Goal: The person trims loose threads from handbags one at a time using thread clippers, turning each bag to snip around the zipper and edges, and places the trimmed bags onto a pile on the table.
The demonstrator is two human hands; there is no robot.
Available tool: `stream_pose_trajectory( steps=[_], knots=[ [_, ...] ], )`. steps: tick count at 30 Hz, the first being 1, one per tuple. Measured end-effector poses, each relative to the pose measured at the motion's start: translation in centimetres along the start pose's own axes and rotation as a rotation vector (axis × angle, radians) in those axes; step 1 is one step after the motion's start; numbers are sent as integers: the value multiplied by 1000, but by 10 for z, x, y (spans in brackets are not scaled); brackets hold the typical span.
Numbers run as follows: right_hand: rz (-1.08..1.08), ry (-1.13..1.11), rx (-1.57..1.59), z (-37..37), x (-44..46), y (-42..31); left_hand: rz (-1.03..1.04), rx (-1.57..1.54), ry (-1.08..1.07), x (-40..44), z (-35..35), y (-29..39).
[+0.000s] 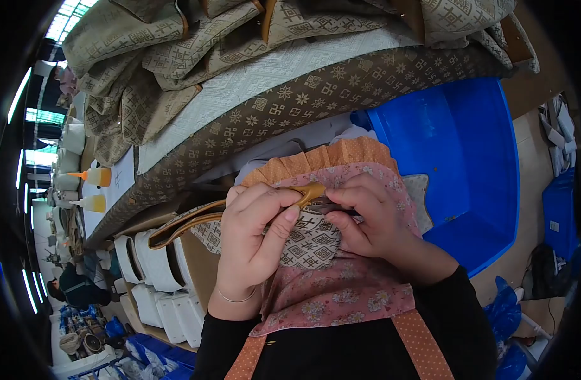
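Far left: orange-capped bottle (99, 177) and pale-capped bottle (95, 203), both holding yellowish contents, well apart from the work. White pieces (159, 256) sit in rows nearer the wearer.

Next, a brown-edged band (167, 235) runs leftward from the work, its end unsupported. Judgement: keep it slack so its weight does not drag on the edge being worked.

Left grip (255, 225): closed, thumb pressed against the forefinger, clasping the patterned piece (309, 244) by its tan trim (311, 190). The piece is held between the two hands, in front of the apron (332, 297). Judgement: this hand serves best as the anchor; steady thumb pressure close to the worked spot should stop the trim from rolling.

Right grip (370, 218): thumb and forefinger closed in a pinch on the piece's edge, at a dark strip. Cannot tell whether a small tool is hidden there. Judgement: small, even moves along the edge are safer than one hard pull, which could pucker the fabric.

Far right: blue bin (487, 158), beside the right forearm; keep that elbow clear of its wall.
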State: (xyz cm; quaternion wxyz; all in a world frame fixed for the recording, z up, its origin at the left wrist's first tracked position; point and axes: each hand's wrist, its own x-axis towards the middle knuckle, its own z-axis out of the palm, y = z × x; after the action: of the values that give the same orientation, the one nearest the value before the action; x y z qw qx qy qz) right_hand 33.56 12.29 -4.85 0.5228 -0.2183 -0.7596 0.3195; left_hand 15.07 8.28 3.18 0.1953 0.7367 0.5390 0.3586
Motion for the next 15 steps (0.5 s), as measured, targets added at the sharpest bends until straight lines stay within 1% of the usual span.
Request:
stream_pose_trajectory(
  steps=[4, 7, 11, 13, 15],
  knots=[
    [13, 0, 43, 1, 1, 1, -7, 7, -17, 0, 0, 3],
    [-22, 8, 14, 1, 1, 3, -9, 15, -17, -1, 0, 3],
    [-56, 80, -38, 6, -2, 4, 4, 4, -16, -2, 3, 5],
    [-70, 96, -67, 5, -4, 4, -123, -179, 16, -4, 6, 9],
    [-34, 76, -37, 3, -6, 1, -105, -148, -18, 0, 3, 12]
  ],
)
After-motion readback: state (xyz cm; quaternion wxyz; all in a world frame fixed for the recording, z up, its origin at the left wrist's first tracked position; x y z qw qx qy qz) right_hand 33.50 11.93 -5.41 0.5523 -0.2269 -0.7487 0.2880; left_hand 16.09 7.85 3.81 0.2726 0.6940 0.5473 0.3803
